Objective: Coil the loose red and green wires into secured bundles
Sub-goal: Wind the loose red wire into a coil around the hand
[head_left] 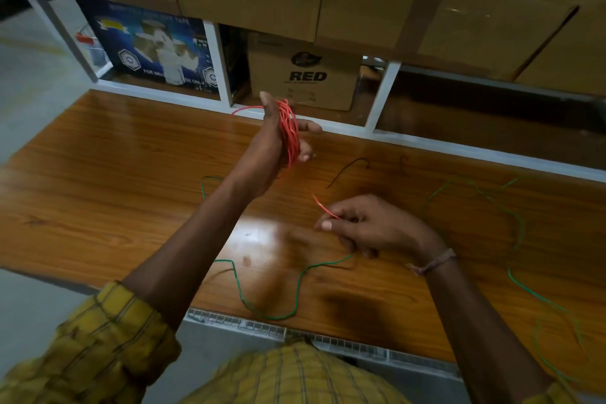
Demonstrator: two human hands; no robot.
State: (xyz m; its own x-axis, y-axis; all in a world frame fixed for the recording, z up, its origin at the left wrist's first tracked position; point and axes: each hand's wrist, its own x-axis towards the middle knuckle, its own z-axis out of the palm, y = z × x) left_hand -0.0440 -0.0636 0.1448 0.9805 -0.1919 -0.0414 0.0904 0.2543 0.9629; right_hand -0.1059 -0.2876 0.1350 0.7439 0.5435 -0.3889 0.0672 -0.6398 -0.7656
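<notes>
Big brown boxes (426,3) fill the shelf at the back. Under them sit a smaller box with the word RED (306,75) on it and a blue box (154,46) with pictures. In front is a long wooden table (114,174), shiny and brown.

A green wire (296,285) lies loose on the table. It loops near the front edge and runs off to the right side in big messy curves.

The left hand (278,138) is held up above the table. The red wire (289,129) is wound around it in many rings, and the fingers curl to hold the rings in place.

The right hand (370,226) is lower, just over the table. Its thumb and finger pinch the loose end of the red wire (323,207), which pokes up toward the left hand.
</notes>
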